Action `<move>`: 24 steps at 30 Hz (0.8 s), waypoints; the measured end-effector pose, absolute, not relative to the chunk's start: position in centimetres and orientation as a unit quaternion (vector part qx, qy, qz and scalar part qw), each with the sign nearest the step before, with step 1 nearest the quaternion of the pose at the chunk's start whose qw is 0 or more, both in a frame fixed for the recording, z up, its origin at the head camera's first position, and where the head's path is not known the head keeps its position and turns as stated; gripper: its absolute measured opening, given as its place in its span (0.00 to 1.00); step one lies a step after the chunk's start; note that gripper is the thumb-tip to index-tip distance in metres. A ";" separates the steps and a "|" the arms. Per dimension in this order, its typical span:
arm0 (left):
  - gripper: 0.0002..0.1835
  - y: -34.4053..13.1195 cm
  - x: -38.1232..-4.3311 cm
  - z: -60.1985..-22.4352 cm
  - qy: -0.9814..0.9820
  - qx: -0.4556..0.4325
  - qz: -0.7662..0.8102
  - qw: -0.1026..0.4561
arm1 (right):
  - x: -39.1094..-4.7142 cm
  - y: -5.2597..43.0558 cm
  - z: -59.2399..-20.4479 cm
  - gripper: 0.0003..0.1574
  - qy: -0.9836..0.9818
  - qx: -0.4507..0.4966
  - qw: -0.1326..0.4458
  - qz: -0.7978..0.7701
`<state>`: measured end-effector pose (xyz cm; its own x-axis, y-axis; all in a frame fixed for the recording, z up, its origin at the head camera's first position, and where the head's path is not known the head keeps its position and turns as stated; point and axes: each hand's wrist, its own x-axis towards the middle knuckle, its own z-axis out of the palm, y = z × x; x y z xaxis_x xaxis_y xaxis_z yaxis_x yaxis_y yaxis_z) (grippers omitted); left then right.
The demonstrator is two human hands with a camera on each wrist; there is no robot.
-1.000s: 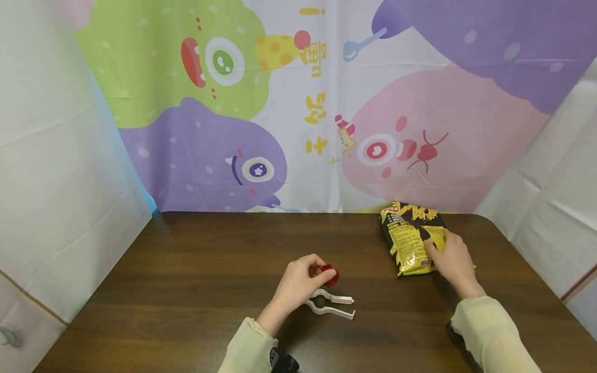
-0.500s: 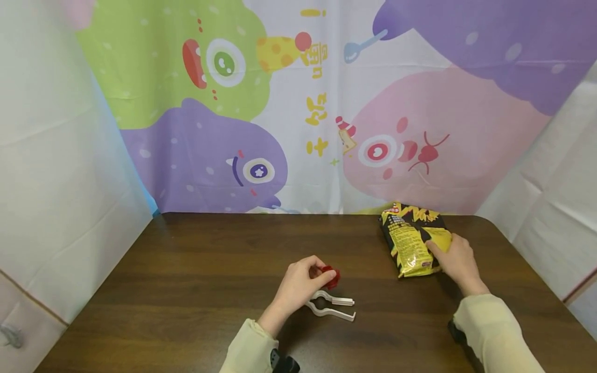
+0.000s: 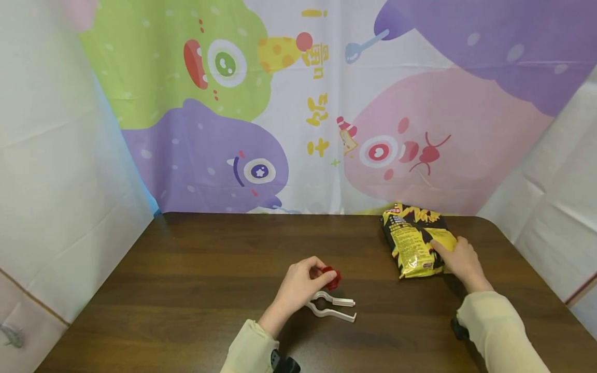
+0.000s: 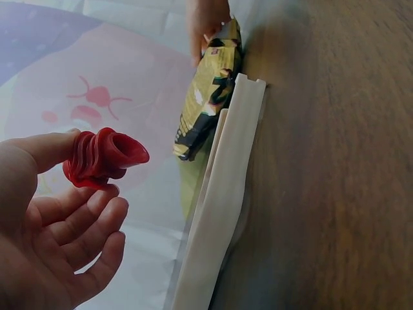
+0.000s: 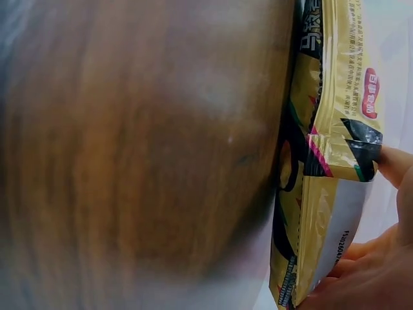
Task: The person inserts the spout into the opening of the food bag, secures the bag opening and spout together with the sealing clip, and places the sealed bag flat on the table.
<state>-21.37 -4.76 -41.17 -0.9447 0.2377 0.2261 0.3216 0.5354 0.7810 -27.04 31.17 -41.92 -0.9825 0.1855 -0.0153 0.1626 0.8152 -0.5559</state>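
Note:
My left hand (image 3: 298, 285) pinches a small red ridged piece with a flared, spout-like mouth (image 4: 106, 158) between thumb and fingertips, above the table. Below it lies a white two-armed clip (image 3: 333, 312), spread apart, with a rounded bend and a hooked tip; the hand hides its left end. At the table's far right, my right hand (image 3: 464, 264) grips the right edge of a yellow and black snack bag (image 3: 410, 248), thumb on top. Close up in the right wrist view, the bag's edge (image 5: 342, 155) is folded and creased by the thumb and fingers.
The dark wooden table (image 3: 186, 290) ends at a cartoon-printed curtain (image 3: 308, 181) behind the bag. White cloth walls (image 3: 79, 171) stand on both sides.
My right hand has shifted slightly right and toward the body, along the bag's right edge, where more yellow shows. The left hand with the red piece has stayed nearly still.

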 end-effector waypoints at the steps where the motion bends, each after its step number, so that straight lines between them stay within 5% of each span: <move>1: 0.13 -4.8 -21.4 -41.2 -0.875 -0.160 -0.455 0.046 | -27.0 31.2 -41.9 0.60 -0.952 -0.093 0.016 0.292; 24: 0.13 -4.8 -21.4 -41.3 -0.873 -0.160 -0.459 0.041 | -26.7 31.5 -42.2 0.60 -0.935 -0.109 0.023 0.336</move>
<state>-21.38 -4.82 -41.31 -0.9455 0.2421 0.2178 0.3167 0.5269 0.7888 -26.70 31.50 -42.20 -0.9753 0.2190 -0.0299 0.1878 0.7499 -0.6343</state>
